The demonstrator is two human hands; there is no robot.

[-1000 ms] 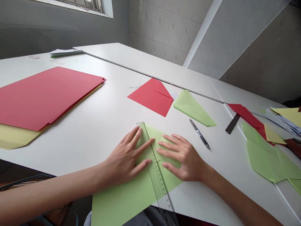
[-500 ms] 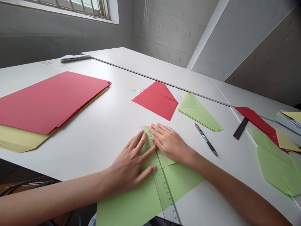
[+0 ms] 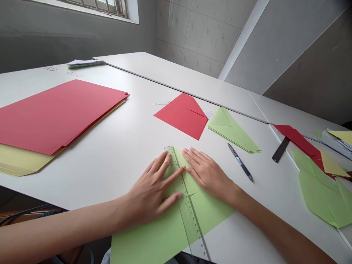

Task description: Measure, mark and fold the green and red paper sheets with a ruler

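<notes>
At the near edge of the white table [image 3: 123, 157]: one green sheet [image 3: 143, 238], one clear ruler [image 3: 189, 216] atop. Left hand [image 3: 156, 190], splayed, bears on the ruler, I judge remotely, against slipping; right hand [image 3: 207, 174], spread flat, seemingly steadies the sheet.

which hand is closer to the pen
Right. The right hand lies on green paper, left of the pen; the left hand is farther left, on the ruler.
</notes>
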